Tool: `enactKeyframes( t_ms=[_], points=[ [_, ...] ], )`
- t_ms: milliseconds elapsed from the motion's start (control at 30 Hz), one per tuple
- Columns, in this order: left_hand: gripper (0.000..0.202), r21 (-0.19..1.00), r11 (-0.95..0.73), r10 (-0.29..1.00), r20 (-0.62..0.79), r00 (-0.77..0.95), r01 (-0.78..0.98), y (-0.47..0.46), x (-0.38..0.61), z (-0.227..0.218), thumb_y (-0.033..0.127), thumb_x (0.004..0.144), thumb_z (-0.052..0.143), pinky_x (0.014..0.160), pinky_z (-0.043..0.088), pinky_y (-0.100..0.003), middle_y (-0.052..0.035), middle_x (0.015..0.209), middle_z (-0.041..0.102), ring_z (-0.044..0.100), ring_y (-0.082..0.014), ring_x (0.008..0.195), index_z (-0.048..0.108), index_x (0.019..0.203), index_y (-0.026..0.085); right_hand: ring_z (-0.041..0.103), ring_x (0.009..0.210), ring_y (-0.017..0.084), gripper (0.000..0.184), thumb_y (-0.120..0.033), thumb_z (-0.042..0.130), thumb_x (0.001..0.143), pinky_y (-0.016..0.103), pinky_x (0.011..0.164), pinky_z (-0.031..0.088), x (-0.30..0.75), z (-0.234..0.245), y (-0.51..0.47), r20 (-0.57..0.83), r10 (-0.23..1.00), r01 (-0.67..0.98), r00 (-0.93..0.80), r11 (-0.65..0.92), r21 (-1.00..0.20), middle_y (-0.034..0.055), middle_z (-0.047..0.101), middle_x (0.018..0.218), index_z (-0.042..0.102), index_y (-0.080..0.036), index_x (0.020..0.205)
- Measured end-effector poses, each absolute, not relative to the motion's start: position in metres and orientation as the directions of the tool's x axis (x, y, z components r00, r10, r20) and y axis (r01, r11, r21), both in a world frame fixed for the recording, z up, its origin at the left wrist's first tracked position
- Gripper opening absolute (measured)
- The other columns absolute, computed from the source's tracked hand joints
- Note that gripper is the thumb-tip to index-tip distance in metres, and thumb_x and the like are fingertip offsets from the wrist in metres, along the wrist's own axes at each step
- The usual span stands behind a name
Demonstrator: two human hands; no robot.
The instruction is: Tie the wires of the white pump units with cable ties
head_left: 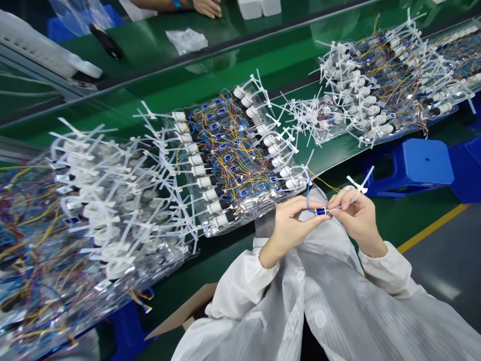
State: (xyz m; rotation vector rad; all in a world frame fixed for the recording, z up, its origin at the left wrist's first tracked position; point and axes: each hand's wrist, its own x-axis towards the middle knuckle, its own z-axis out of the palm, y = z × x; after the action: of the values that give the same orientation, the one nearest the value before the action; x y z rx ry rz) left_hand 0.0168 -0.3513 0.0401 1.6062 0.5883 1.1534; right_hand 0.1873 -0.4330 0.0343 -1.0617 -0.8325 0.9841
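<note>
My left hand (293, 219) pinches a small blue-and-white connector (320, 211) with coloured wires running from it. Close beside it, my right hand (353, 213) has its fingers closed on a white cable tie (357, 184) at the wires by the connector. Just beyond my hands, white cylindrical parts with black ends (221, 219) line both sides of a clear plastic tray (248, 206). Blue, yellow and red wires (240, 135) with small blue connectors fill its middle. My fingers partly hide the connector and the tie.
More wired assemblies with cable ties (120, 210) lie to the left, and others (376, 95) at the back right. A blue stool (426, 160) stands on the right. Across the bench are another person's hand (208, 7) and a crumpled plastic bag (187, 41). A cardboard box (184, 311) is below.
</note>
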Motion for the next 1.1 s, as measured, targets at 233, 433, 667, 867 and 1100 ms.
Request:
enactKeyframes(
  t_ms=[233,433,667,867,1100],
  points=[
    [0.022,0.911,-0.39,0.825,0.409,0.391,-0.132,-0.354,0.021,0.048,0.039,0.085,0.098,0.066,0.062,-0.028,-0.0038,0.083,0.085,0.077,-0.0159,0.07,0.088,0.097,0.023,0.072,0.079,0.019,0.036,-0.015,0.088,0.09,0.037,0.073,0.062,0.181,0.04,-0.43,0.241,0.897,-0.164,0.372,0.319,-0.933,0.0027,0.071,0.082,0.056,-0.025,0.076],
    [0.051,0.925,-0.344,0.823,0.38,0.421,-0.161,-0.349,0.022,0.05,0.04,0.089,0.096,0.079,0.07,-0.036,-0.0042,0.095,0.087,0.081,-0.0203,0.079,0.08,0.136,0.028,0.073,0.08,0.019,0.034,-0.022,0.09,0.091,0.036,0.072,0.063,0.183,0.051,-0.425,0.193,0.903,-0.159,0.385,0.271,-0.949,0.0024,0.072,0.086,0.058,-0.025,0.079],
    [0.092,0.77,-0.637,0.71,0.602,0.366,-0.03,-0.296,0.007,0.111,0.057,0.097,0.083,0.081,0.066,-0.038,-0.0067,0.122,0.076,0.074,-0.0222,0.097,0.037,0.175,0.043,0.076,0.066,0.02,0.055,-0.043,0.089,0.094,0.038,0.066,0.067,0.215,0.094,-0.399,0.04,0.999,-0.232,0.035,0.048,-0.972,0.0001,0.078,0.088,0.064,-0.032,0.142],
    [0.085,0.477,-0.866,0.499,0.839,0.218,0.151,-0.232,-0.016,0.166,0.079,0.097,0.068,0.114,0.059,-0.057,-0.01,0.158,0.054,0.06,-0.0353,0.141,0.04,0.171,0.048,0.075,0.064,0.019,0.072,-0.046,0.085,0.097,0.037,0.064,0.067,0.229,0.142,-0.339,0.019,0.991,-0.049,-0.134,0.013,-0.999,0.0001,0.077,0.09,0.053,-0.033,0.161],
    [0.064,0.668,-0.74,0.646,0.737,0.199,-0.074,-0.184,-0.01,0.194,0.063,0.108,0.065,0.077,0.065,-0.031,-0.0026,0.104,0.069,0.068,-0.0144,0.081,0.055,0.162,0.031,0.061,0.056,0.014,0.046,-0.064,0.081,0.096,0.031,0.052,0.052,0.203,0.138,-0.232,0.191,0.981,0.168,0.02,0.185,-0.968,-0.0005,0.065,0.076,0.071,-0.024,0.116]
  ],
)
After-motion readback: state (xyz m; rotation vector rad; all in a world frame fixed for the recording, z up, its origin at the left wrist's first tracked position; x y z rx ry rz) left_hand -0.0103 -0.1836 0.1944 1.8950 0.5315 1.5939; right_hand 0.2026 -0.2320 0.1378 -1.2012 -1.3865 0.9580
